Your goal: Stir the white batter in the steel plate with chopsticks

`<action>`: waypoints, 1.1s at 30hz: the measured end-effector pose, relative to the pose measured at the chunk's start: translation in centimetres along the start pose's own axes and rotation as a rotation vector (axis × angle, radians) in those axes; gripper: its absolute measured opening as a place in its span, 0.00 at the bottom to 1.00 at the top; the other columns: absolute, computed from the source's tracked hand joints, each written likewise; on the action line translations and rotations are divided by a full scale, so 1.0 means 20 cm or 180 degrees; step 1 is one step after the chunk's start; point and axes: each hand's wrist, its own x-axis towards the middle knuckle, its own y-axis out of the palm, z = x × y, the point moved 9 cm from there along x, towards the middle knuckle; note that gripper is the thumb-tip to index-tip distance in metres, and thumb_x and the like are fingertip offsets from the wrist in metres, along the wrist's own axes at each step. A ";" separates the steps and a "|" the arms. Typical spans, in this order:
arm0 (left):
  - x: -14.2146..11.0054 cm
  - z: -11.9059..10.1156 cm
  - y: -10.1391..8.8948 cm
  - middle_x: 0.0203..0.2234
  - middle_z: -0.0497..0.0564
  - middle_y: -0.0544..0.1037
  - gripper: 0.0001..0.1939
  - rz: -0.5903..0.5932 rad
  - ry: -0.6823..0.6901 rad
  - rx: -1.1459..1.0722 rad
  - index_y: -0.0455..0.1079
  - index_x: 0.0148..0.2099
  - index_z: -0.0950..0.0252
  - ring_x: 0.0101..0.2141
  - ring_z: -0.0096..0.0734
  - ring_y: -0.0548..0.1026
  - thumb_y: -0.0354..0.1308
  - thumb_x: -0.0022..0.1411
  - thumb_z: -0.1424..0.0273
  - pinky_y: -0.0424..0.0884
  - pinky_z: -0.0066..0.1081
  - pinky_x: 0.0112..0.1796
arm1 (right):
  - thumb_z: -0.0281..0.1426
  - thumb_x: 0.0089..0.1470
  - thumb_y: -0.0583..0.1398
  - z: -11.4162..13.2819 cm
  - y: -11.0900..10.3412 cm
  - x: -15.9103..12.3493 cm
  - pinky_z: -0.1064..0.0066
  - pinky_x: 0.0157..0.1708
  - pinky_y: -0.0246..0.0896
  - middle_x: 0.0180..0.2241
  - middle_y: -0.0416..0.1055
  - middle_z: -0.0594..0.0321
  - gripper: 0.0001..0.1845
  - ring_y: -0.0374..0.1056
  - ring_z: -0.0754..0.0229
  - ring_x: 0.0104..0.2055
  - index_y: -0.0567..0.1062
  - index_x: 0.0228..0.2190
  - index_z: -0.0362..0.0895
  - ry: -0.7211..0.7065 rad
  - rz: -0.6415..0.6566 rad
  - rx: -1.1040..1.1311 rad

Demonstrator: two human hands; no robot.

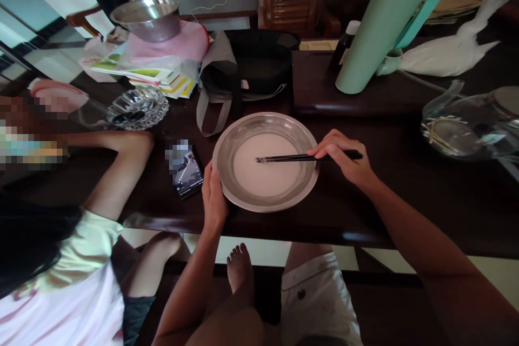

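Note:
A shallow metal basin (267, 207) stands on the dark table in front of me, with a pale, milky mixture (259, 178) in its bottom. My left hand (213, 197) grips the basin's left side, fingers along the outer wall and thumb near the rim. From the right, my right hand (347, 161) is closed around a pair of dark chopsticks (290, 158), held almost level. Their tips reach over the middle of the mixture; whether they dip into it is hard to see. A phone (187, 173) with a lit screen lies just left of my left hand.
Another person (73, 281) sits close on my left, an arm on the table. Behind the basin are a black-and-grey bag (259, 67), a glass dish (140, 108) and a steel bowl (150, 24). A tall green cylinder (385, 27) and a clear jar (466, 130) stand right.

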 end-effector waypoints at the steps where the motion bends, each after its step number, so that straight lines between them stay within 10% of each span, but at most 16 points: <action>1: 0.00 0.00 0.00 0.52 0.55 0.78 0.26 0.0002 0.0005 -0.0005 0.73 0.56 0.63 0.54 0.40 0.73 0.47 0.69 0.52 0.66 0.34 0.55 | 0.37 0.66 0.56 0.00 -0.01 0.00 0.57 0.38 0.64 0.30 0.82 0.64 0.18 0.71 0.55 0.35 0.82 0.28 0.52 -0.0009 -0.0031 0.0060; 33: 0.00 0.01 0.00 0.52 0.55 0.78 0.26 0.0018 0.0010 -0.0017 0.73 0.56 0.63 0.54 0.40 0.72 0.47 0.69 0.52 0.65 0.34 0.56 | 0.37 0.66 0.55 -0.01 0.00 0.00 0.58 0.37 0.65 0.28 0.82 0.64 0.21 0.72 0.55 0.34 0.83 0.27 0.52 0.0043 -0.0013 0.0350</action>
